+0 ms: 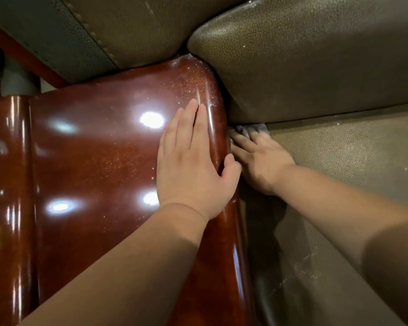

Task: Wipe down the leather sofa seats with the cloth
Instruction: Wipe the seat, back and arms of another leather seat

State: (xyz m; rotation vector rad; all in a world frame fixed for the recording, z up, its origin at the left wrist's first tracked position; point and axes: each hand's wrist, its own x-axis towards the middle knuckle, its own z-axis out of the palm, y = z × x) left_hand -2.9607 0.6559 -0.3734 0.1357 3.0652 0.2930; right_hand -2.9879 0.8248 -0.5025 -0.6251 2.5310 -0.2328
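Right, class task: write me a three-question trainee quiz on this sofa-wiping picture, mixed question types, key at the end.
1. True or false: the left hand lies flat on the glossy wooden armrest.
2. Which hand presses the grey cloth down? A left, B right, C both.
3. Fill in: the cloth sits in the corner where the seat cushion meets the ____ cushion.

Key: 1 true. 2 B: the right hand covers the cloth with its fingers extended over it. 3 back.
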